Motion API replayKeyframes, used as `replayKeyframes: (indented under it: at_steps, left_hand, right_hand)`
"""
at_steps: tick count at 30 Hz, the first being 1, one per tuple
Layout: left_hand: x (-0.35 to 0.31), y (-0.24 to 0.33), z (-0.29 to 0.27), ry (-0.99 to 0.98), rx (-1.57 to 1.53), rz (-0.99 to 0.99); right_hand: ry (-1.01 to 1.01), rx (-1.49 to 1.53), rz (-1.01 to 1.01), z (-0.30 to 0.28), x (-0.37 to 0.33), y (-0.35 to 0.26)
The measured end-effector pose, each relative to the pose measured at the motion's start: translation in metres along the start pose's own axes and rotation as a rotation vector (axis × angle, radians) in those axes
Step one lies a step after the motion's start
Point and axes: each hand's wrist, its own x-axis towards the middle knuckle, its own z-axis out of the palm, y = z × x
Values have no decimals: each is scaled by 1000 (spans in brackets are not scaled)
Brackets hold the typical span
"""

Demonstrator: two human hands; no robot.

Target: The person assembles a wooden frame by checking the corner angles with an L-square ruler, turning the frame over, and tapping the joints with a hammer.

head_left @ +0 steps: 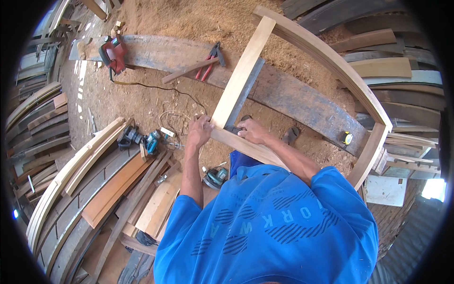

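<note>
A large wooden frame [241,75] of pale and brown boards, one side curved, lies in front of me across a plank. My left hand [200,130] is closed around its near left corner, where the pale board meets the near rail [250,147]. On the inner side of that corner, my right hand [253,131] is closed over the rail's edge, its fingertips partly hidden. A straight grey strip [249,85] runs along the inner side of the pale board, its near end close to my right fingers. Whether it is a separate tool I cannot tell.
A wide worn plank [151,53] carries a red power tool [113,53], red-handled pliers or cutters [208,64] and a yellow tape measure [347,137]. Teal power tools [152,142] lie left, near stacked boards [120,184]. A cord [156,87] crosses sawdust-covered ground [189,21]. More timber [383,67] lines the right.
</note>
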Motion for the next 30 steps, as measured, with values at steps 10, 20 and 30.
replayKeyframes:
  at_steps: [10, 20, 30]
  left_hand:
    - [-3, 24, -5, 136, 105, 96]
    - [-2, 138, 91, 127, -838, 245]
    - [-47, 326, 199, -196, -196, 494]
  right_hand:
    - [92, 50, 17, -14, -17, -11]
    - [599, -277, -345, -81, -83, -93]
    - [1348, -360, 220, -185, -353, 90]
